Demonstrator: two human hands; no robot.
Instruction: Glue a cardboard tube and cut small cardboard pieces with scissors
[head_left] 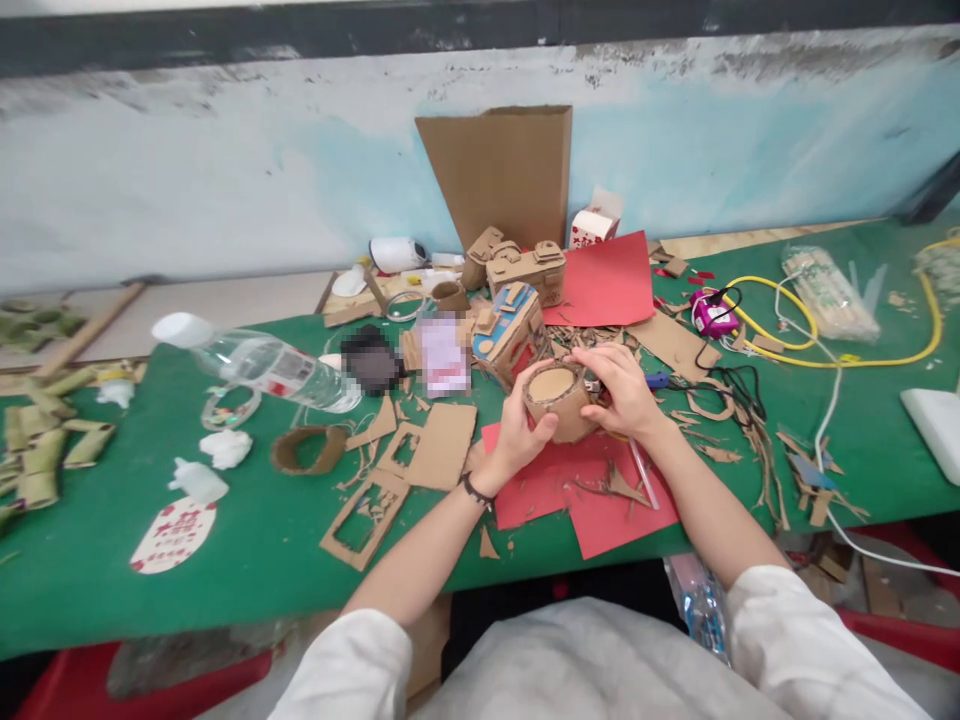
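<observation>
Both of my hands hold a short cardboard cylinder [556, 398] above a red paper sheet [577, 485] on the green table [255, 540]. My left hand [517, 435] grips its near left side with the thumb against the wall. Over the far right rim curls my right hand [619, 390], its fingers bent. A round cardboard disc closes the cylinder's top. A thin clear stick [643, 473] lies on the red paper just below my right wrist.
Cardboard models [517, 300] and a second red sheet [604, 280] sit behind the cylinder. Cardboard frames [367, 510], a cardboard ring [307, 450] and a lying water bottle [262, 365] are to the left. A pink glue gun [712, 312], yellow cable [847, 350] and scraps lie right.
</observation>
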